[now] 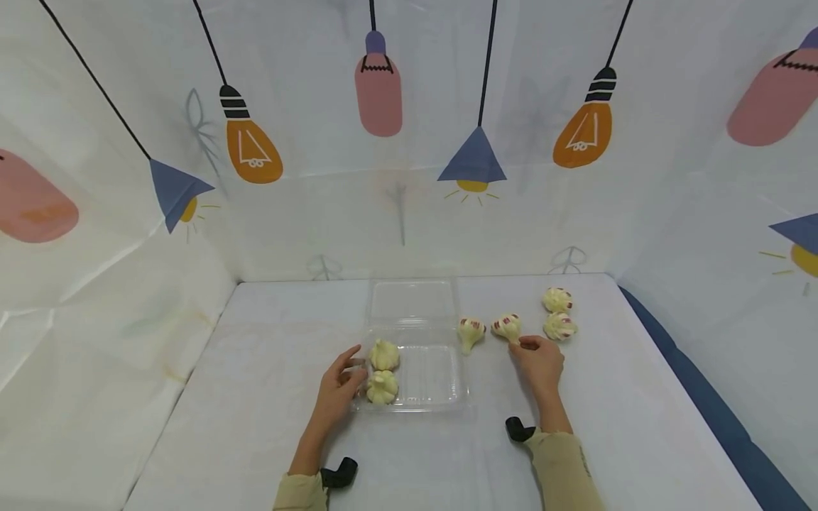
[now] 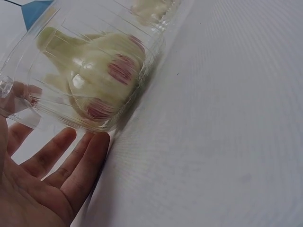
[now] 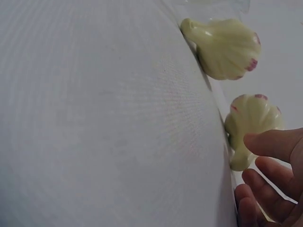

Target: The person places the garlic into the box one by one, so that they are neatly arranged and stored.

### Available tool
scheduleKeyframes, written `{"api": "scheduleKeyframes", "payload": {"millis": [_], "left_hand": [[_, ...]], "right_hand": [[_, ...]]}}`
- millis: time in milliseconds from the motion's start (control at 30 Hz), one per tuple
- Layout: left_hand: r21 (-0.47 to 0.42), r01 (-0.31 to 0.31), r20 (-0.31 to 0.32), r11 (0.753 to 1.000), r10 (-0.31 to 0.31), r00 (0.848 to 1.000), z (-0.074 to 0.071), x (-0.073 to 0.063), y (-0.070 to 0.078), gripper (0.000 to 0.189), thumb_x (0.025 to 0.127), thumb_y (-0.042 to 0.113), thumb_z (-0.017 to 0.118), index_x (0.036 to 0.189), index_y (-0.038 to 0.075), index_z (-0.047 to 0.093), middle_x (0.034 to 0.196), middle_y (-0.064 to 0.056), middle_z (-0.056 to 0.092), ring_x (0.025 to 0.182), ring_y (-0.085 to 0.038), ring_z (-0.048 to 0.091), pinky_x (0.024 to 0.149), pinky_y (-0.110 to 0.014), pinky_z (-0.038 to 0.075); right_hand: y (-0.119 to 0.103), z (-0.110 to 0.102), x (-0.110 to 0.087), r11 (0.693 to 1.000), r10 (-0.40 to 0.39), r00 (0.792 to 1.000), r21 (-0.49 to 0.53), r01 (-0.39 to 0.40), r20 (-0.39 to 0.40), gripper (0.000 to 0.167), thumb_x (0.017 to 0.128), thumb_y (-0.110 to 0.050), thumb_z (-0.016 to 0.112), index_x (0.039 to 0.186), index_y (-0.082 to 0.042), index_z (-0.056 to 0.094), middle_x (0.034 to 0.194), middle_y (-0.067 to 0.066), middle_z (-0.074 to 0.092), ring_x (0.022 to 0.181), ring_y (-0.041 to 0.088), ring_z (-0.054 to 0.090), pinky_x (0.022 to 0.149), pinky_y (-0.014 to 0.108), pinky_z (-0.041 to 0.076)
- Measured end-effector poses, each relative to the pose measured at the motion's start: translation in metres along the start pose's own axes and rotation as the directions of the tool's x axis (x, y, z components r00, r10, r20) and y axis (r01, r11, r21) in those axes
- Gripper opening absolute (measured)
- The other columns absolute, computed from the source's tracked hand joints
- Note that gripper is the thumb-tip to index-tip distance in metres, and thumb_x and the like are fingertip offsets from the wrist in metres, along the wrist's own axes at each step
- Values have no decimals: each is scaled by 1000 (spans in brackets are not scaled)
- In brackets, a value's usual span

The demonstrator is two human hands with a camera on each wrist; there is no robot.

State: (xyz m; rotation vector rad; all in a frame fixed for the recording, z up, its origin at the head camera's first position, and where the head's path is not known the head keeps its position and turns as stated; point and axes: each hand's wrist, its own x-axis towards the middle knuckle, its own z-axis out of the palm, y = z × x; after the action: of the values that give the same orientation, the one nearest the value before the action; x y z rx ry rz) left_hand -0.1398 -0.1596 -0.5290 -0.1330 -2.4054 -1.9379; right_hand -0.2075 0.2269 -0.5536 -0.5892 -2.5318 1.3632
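My left hand (image 1: pixel 341 382), fingers spread, rests its fingertips at the left side of a clear plastic clamshell box (image 1: pixel 415 407). The left wrist view shows those fingertips right at the wall. Inside, along the left, lie two pale garlic bulbs, a rear one (image 1: pixel 384 354) and a front one (image 1: pixel 382 387). To the right of the box, my right hand (image 1: pixel 540 365) pinches the stem of another garlic bulb (image 1: pixel 507 326), which lies on the table with red-marked tips facing away. Beside it lies a similar bulb (image 3: pixel 227 49), stem toward me.
The box's lid (image 1: pixel 412 301) lies folded back behind it. Two more bulbs, a far one (image 1: pixel 558 299) and a nearer one (image 1: pixel 559 326), sit at the right rear. White cloth covers the table (image 1: pixel 268 333), and a lamp-patterned sheet (image 1: pixel 409 213) hangs behind it.
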Motion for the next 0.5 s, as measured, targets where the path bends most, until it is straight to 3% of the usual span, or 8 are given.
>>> {"api": "scheduleKeyframes", "payload": {"millis": [267, 500], "left_hand": [[-16, -8, 11, 1000, 8, 1000, -1, 1, 0, 49, 95, 2, 60, 142, -1, 45, 120, -29, 58, 86, -44, 61, 59, -27, 49], [-6, 12, 23, 1000, -12, 1000, -3, -2, 2, 49, 96, 3, 58, 143, -1, 43, 120, -30, 57, 87, -46, 61, 61, -32, 51]], "right_hand": [[-3, 0, 0, 1000, -21, 999, -15, 20, -34, 29, 80, -18, 77, 100, 2, 72, 91, 16, 71, 87, 33, 63, 81, 49, 41], [-2, 4, 1, 999, -1, 1000, -35, 0, -24, 29, 81, -18, 75, 102, 1, 72, 91, 16, 71, 87, 32, 63, 80, 48, 41]]}}
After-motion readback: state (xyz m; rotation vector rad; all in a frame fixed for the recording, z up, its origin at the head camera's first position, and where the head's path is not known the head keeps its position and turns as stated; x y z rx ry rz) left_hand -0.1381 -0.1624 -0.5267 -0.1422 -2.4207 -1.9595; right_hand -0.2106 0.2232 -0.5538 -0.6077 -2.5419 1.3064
